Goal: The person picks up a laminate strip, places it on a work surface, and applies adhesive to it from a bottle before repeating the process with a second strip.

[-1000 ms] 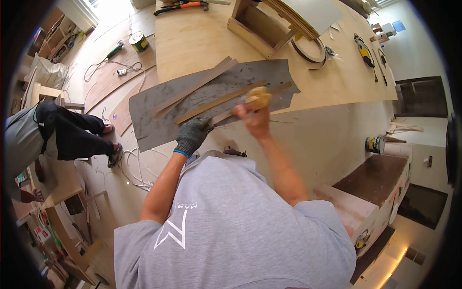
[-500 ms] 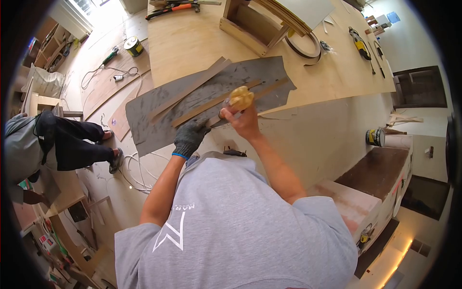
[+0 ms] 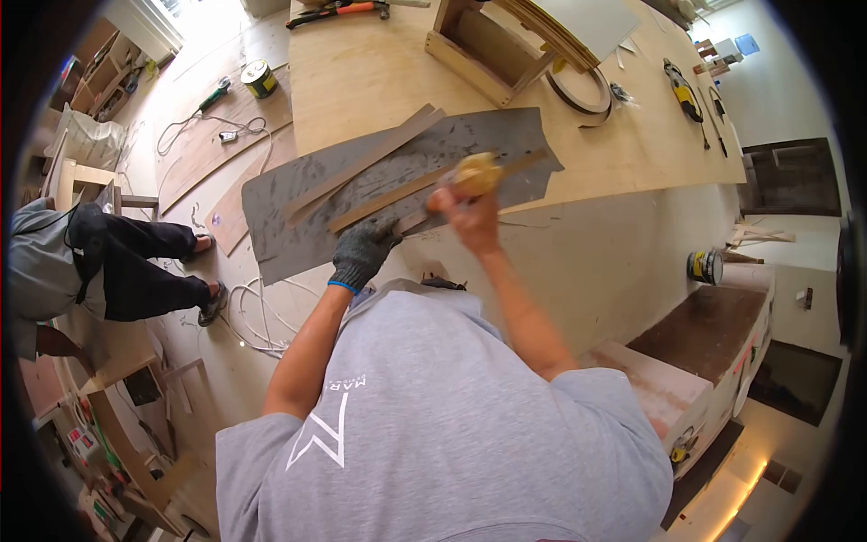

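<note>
My left hand, in a dark grey glove with a blue cuff, is closed on the near end of a narrow strip. My bare right hand is wrapped round a tool with a yellowish, blurred head, held over that strip. Beneath both hands lies a dark grey smudged sheet on the plywood table. Several thin brown strips rest on the sheet, some crossing each other.
On the plywood table are a wooden box frame, a coiled band, a hammer and a yellow-black tool. A can stands at the left. Another person stands far left.
My right hand has moved slightly right along the strip with the yellowish tool. My left hand still grips the strip. The whole view has shifted a little.
</note>
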The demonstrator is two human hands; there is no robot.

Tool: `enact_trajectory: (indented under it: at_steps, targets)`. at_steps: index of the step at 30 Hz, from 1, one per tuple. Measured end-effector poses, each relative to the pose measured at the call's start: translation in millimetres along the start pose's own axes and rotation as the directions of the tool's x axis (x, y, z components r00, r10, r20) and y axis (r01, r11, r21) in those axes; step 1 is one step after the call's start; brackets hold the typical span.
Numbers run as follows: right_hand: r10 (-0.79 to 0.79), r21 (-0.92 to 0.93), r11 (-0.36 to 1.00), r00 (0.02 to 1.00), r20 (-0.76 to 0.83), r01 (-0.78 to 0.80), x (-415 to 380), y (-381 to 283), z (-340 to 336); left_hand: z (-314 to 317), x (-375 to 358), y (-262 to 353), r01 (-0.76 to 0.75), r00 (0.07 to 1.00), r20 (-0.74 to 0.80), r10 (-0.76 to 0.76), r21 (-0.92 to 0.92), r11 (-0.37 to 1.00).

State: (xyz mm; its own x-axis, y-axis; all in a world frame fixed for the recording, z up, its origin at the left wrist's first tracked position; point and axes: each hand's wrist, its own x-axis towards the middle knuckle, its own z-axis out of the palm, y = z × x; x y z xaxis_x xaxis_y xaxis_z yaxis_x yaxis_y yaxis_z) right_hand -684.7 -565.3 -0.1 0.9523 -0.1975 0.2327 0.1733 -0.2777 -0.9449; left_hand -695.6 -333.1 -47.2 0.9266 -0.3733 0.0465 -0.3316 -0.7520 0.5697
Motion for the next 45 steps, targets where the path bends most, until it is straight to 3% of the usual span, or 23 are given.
enact_trajectory:
  at_steps: [1,4,8,11,14,17,18,21,24,29,32,35,38,41,43,45]
  targets:
    - [0.063,0.012,0.998,0.998,0.016,-0.063,9.5,11.7,-12.6,-0.1,0.7,0.9,0.02,1.0,0.012,-0.02,0.017,1.0]
    - [-0.057,-0.168,0.986,0.979,-0.198,0.024,19.8,12.9,-30.7,1.3,-1.8,-0.4,0.053,0.999,0.013,-0.052,-0.053,0.997]
    - [-0.042,0.028,0.999,0.999,0.006,0.042,-7.4,15.7,17.9,8.2,-1.1,-6.7,0.018,1.0,-0.013,-0.02,-0.106,0.994]
    - [-0.222,-0.09,0.973,0.971,-0.086,0.215,-7.9,-25.5,32.4,2.5,-1.0,-2.4,0.021,1.0,-0.013,-0.023,-0.1,0.995]
    - [-0.01,-0.065,0.998,0.999,-0.043,0.007,5.7,4.6,-4.6,0.6,-0.8,1.1,0.064,0.998,0.01,-0.064,-0.029,0.997]
    - [0.027,-0.095,0.995,0.993,-0.112,-0.037,19.7,-7.7,-29.9,2.7,-4.0,0.3,0.06,0.998,-0.027,-0.064,-0.144,0.988]
    - [0.059,-0.047,0.997,0.996,-0.067,-0.062,20.2,-1.1,-29.2,4.3,-4.6,-1.0,0.05,0.998,-0.038,-0.055,-0.127,0.991]
    - [-0.001,-0.036,0.999,0.999,0.033,0.002,-2.7,13.5,2.1,5.5,-0.8,-3.0,0.022,0.999,-0.035,-0.025,-0.082,0.996]
    - [-0.136,-0.115,0.983,0.989,0.055,0.142,-15.7,-29.9,13.8,1.1,2.7,0.5,0.032,0.999,0.0,-0.032,-0.062,0.998]
    - [-0.042,-0.289,0.957,0.986,-0.164,-0.007,26.2,33.7,-68.6,0.0,-1.5,2.5,0.076,0.997,-0.01,-0.077,-0.072,0.994]
    - [-0.095,-0.126,0.99,0.963,-0.251,0.065,34.8,1.7,-86.6,0.5,-0.3,0.8,0.062,0.998,-0.009,-0.063,-0.099,0.993]
    - [-0.034,-0.063,0.998,0.982,-0.187,0.023,29.0,8.2,-81.3,7.2,-0.2,-5.1,0.011,0.998,-0.053,-0.015,-0.081,0.997]
    - [-0.024,-0.12,0.993,0.985,-0.17,0.004,18.4,4.5,-53.5,7.1,-0.7,-5.6,-0.009,0.998,-0.056,0.005,-0.063,0.998]
    - [-0.188,-0.19,0.965,0.982,-0.029,0.179,1.3,16.8,-33.1,0.1,-0.4,0.9,0.051,0.999,0.013,-0.051,-0.008,0.999]
    - [-0.186,-0.198,0.965,0.982,-0.044,0.174,3.0,21.9,-34.1,-2.9,0.2,4.0,0.047,0.999,0.012,-0.047,-0.007,0.999]
    - [-0.033,-0.126,0.992,0.999,-0.032,0.029,6.5,21.3,-47.2,-3.1,-0.6,3.3,0.045,0.999,-0.005,-0.046,-0.034,0.998]
